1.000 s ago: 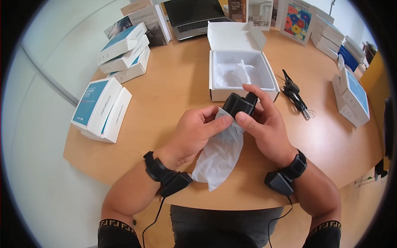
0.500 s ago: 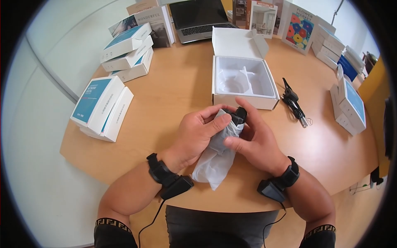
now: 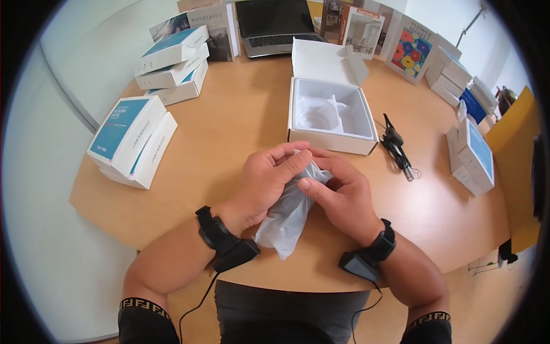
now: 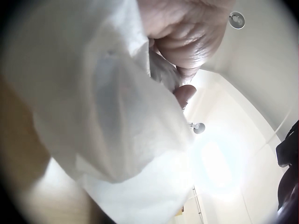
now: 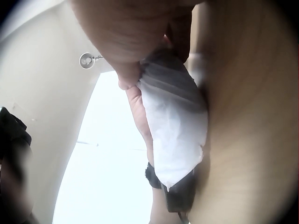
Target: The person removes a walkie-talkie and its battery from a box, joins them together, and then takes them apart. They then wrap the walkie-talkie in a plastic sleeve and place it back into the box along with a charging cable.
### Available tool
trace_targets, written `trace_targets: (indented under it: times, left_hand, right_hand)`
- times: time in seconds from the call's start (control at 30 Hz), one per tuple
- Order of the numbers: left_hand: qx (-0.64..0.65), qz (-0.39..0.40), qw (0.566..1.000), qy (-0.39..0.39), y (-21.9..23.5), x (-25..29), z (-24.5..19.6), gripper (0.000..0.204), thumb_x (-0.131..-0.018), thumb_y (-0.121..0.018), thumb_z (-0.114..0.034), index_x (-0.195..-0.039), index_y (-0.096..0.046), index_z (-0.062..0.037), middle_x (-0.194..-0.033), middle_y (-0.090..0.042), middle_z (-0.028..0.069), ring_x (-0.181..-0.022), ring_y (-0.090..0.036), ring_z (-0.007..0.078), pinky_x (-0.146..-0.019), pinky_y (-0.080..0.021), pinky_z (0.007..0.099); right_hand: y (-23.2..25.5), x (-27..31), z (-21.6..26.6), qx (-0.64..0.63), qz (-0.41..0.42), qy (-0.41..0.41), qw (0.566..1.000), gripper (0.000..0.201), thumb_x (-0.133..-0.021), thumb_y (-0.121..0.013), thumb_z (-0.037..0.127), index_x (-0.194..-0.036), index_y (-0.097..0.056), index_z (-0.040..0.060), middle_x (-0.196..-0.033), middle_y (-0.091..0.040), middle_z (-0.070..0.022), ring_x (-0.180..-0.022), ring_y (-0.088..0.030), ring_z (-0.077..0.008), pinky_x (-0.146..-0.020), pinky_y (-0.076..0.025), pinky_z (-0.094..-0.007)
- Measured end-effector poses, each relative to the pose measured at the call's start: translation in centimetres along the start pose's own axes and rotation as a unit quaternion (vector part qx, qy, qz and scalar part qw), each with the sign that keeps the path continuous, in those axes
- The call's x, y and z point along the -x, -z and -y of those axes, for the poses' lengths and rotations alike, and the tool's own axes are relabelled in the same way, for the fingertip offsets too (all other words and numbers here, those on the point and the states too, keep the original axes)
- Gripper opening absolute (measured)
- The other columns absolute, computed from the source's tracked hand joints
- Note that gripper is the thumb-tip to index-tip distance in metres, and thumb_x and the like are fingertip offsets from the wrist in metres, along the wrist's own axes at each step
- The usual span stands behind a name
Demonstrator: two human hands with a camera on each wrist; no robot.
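Note:
A thin white translucent bag (image 3: 285,217) hangs from both hands above the table's near part, its lower end loose. My left hand (image 3: 264,186) grips its upper part, thumb on top. From the other side my right hand (image 3: 345,198) holds the bag's top, thumb and fingers bent round it. The black object is hidden inside the bag and behind the fingers. In the left wrist view the bag (image 4: 121,112) fills much of the picture; in the right wrist view it (image 5: 173,121) narrows to a point below the right hand (image 5: 135,37).
An open white box (image 3: 332,142) with a moulded tray stands beyond the hands. Right of it lies a coiled black cable (image 3: 395,146). White-and-blue boxes (image 3: 123,126) are stacked at left, others (image 3: 472,155) at right. A laptop (image 3: 278,28) and books (image 3: 409,49) stand at the back.
The black object, bare in the hands a second ago, has gone down into the bag and out of sight. Both hands have closed together round the bag's top; the head view has shifted slightly.

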State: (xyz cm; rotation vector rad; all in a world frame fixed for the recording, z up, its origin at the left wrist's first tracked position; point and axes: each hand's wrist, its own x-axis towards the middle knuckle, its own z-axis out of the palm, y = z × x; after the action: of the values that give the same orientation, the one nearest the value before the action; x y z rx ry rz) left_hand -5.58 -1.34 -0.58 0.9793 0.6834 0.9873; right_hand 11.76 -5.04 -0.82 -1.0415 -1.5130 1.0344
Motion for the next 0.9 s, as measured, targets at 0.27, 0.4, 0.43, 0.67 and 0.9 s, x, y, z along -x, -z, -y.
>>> trace_targets:
  times: [0.27,0.4,0.43,0.67,0.9]
  left_hand:
    - [0.024,-0.013,0.999,-0.043,0.5,-0.5,0.5,0.035,-0.102,-0.06,-0.022,-0.127,-0.059,0.0025,-0.109,-0.068,0.0081,-0.096,-0.065,0.0123,-0.085,-0.055,0.0274]
    - [0.062,-0.009,0.997,-0.047,0.4,-0.1,0.0,0.032,-0.104,-0.057,-0.021,-0.127,-0.059,0.0003,-0.11,-0.068,0.0095,-0.097,-0.066,0.0138,-0.085,-0.056,0.0293]
    - [0.068,-0.01,0.996,-0.051,0.5,-0.1,0.1,0.032,-0.104,-0.057,-0.021,-0.127,-0.059,0.0003,-0.11,-0.068,0.0095,-0.097,-0.066,0.0138,-0.085,-0.056,0.0293]
    - [0.127,0.026,0.989,-0.072,0.4,0.0,-0.8,0.035,-0.106,-0.053,-0.023,-0.133,-0.055,-0.0022,-0.113,-0.067,0.0087,-0.097,-0.065,0.0142,-0.087,-0.056,0.0309]
    - [0.102,0.104,0.987,-0.063,0.8,-0.1,-0.9,0.044,-0.107,-0.047,-0.036,-0.138,-0.053,-0.0042,-0.112,-0.067,0.0041,-0.098,-0.061,0.0099,-0.089,-0.051,0.0279]
  right_hand:
    - [0.4,-0.4,-0.6,0.043,0.017,0.089,0.995,0.033,-0.092,-0.073,0.014,-0.123,-0.069,0.0021,-0.137,-0.06,-0.0152,-0.117,-0.062,-0.0205,-0.097,-0.05,-0.0315]
    - [1.0,-0.1,-0.2,-0.019,0.057,0.109,0.992,0.023,-0.095,-0.068,0.008,-0.117,-0.069,-0.0004,-0.143,-0.055,-0.0153,-0.123,-0.059,-0.0214,-0.1,-0.049,-0.0324]
    - [1.2,0.1,-0.1,-0.02,0.063,0.117,0.991,0.02,-0.096,-0.067,0.007,-0.113,-0.07,-0.0012,-0.143,-0.054,-0.0152,-0.124,-0.058,-0.0216,-0.1,-0.049,-0.0325]
    - [1.0,-0.9,1.9,0.11,0.001,0.204,0.973,0.011,-0.095,-0.068,0.008,-0.102,-0.066,-0.0004,-0.134,-0.061,-0.0145,-0.117,-0.062,-0.0222,-0.095,-0.052,-0.0329]
    - [1.2,-2.2,6.1,0.237,0.012,0.319,0.918,0.01,-0.095,-0.068,0.009,-0.096,-0.06,0.0022,-0.121,-0.07,-0.0147,-0.102,-0.071,-0.0255,-0.086,-0.056,-0.0326]
